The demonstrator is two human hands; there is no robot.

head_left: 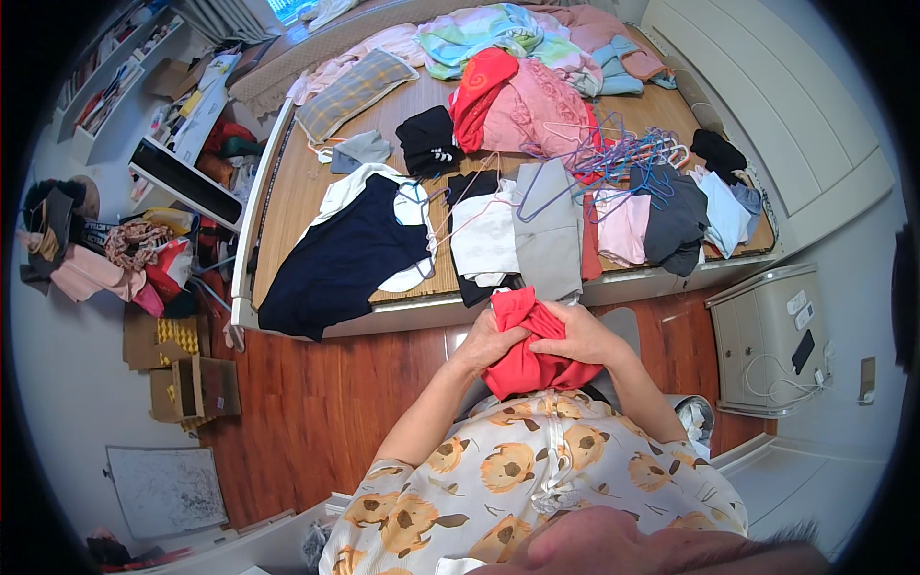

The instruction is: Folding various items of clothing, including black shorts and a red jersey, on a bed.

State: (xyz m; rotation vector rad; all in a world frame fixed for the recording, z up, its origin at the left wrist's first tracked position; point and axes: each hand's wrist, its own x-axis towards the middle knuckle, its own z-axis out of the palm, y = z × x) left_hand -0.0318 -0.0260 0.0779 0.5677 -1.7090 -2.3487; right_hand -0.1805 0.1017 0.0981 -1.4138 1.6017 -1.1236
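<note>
A bunched red cloth garment is held before my body, just off the bed's front edge. My left hand grips its left side, thumb on top. My right hand is closed on its right side, and folds hide some of the fingers. Just beyond my hands, a grey folded garment and a white one lie at the bed's edge. A navy garment spreads over a white one to the left, its lower end hanging past the edge. Blue and purple hangers lie in a tangled heap farther back.
On the bed mat lie a plaid pillow, pink and red clothes and a pastel quilt. Folded pink and dark grey garments sit right. A bedside cabinet stands right; cardboard boxes are left.
</note>
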